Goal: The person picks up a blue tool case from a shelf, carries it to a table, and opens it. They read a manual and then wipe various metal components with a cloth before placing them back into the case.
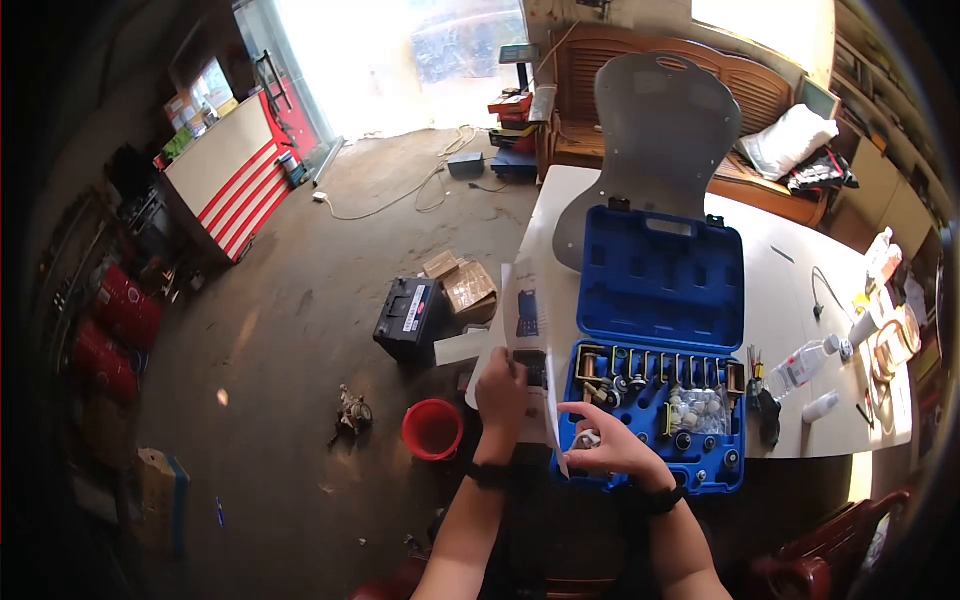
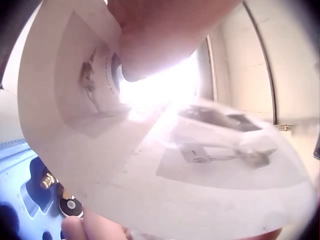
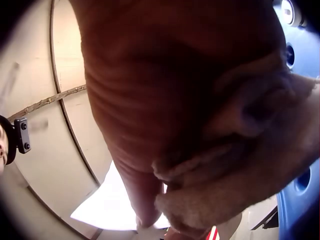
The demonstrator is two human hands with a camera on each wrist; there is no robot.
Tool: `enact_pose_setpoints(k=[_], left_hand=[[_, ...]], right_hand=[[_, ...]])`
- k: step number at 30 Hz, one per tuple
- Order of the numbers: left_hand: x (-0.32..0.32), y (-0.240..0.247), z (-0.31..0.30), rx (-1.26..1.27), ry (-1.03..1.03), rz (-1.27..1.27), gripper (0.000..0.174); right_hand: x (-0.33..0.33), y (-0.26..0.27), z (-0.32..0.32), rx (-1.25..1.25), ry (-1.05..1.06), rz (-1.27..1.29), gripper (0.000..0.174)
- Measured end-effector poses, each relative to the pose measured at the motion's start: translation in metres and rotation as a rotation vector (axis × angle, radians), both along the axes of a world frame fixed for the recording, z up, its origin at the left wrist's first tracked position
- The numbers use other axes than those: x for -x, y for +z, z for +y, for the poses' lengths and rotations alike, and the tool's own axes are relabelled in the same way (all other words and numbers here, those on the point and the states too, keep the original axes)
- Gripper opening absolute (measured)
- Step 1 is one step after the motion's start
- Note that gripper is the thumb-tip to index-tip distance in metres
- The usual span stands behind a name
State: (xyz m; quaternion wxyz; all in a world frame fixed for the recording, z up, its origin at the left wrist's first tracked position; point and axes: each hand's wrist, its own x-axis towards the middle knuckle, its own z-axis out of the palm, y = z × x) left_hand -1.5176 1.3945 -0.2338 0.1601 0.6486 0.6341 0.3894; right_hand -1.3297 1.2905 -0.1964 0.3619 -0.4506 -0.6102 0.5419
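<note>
Printed sheets [image 1: 535, 425] stand bent beside an open blue tool case [image 1: 662, 290]; their pictures also show on the paper [image 2: 165, 200] in the left wrist view. My left hand [image 1: 502, 392] grips the sheets from the left with curled fingers. At their right edge, my right hand [image 1: 622, 448] holds the paper between thumb and index finger, above the case's left side. A small white item [image 1: 588, 438] shows by the right palm; whether it is held cannot be told. The right wrist view shows the right hand [image 3: 185, 120] close up and dark, its fingers bent.
The case holds metal parts and a clear bag [image 1: 700, 412]. A grey panel [image 1: 660, 130] stands behind it on the white table [image 1: 800, 270], with a bottle [image 1: 802, 365] to the right. On the floor are a red bucket [image 1: 432, 430], a black battery [image 1: 408, 318] and cardboard boxes [image 1: 468, 287].
</note>
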Motion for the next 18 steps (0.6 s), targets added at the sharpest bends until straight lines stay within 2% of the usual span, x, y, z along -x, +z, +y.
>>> enact_pose_setpoints(k=[1,3,4,7,8,10,12,13,15,16,18], left_hand=[[-0.001,-0.001,0.000,-0.050,0.032,0.017,0.022],[0.000,-0.001,0.003,-0.036,0.066,-0.008,0.018],[0.002,-0.004,0.005,-0.036,0.059,-0.058,0.017],[0.007,-0.018,0.013,-0.030,0.038,-0.107,0.015],[0.007,-0.020,0.016,-0.042,-0.011,-0.207,0.014],[0.007,-0.024,0.017,-0.054,-0.060,-0.312,0.013],[0.002,-0.006,0.013,-0.006,-0.201,-0.549,0.012],[0.001,-0.002,0.011,-0.008,-0.203,-0.554,0.012],[-0.002,0.006,0.007,0.172,-0.294,-0.795,0.012],[-0.008,0.011,0.003,0.182,-0.309,-0.874,0.013],[-0.010,0.010,0.003,0.215,-0.378,-0.868,0.015]], right_hand=[[-0.002,-0.001,0.000,-0.002,-0.014,0.004,0.069],[-0.005,-0.005,0.001,0.008,0.008,0.050,0.053],[-0.010,-0.012,-0.002,0.016,-0.017,0.030,0.038],[-0.017,-0.012,0.000,0.138,-0.060,0.103,0.032],[-0.015,-0.009,0.000,0.168,-0.178,0.162,0.027],[-0.022,-0.012,0.001,0.209,-0.230,0.157,0.026],[-0.027,-0.015,0.004,0.237,-0.506,0.296,0.023],[-0.031,-0.015,0.005,0.233,-0.509,0.292,0.023],[-0.043,-0.014,0.006,0.271,-0.643,0.411,0.021],[-0.048,-0.021,0.008,0.266,-0.689,0.427,0.019],[-0.056,-0.033,0.011,0.203,-0.753,0.444,0.018]])
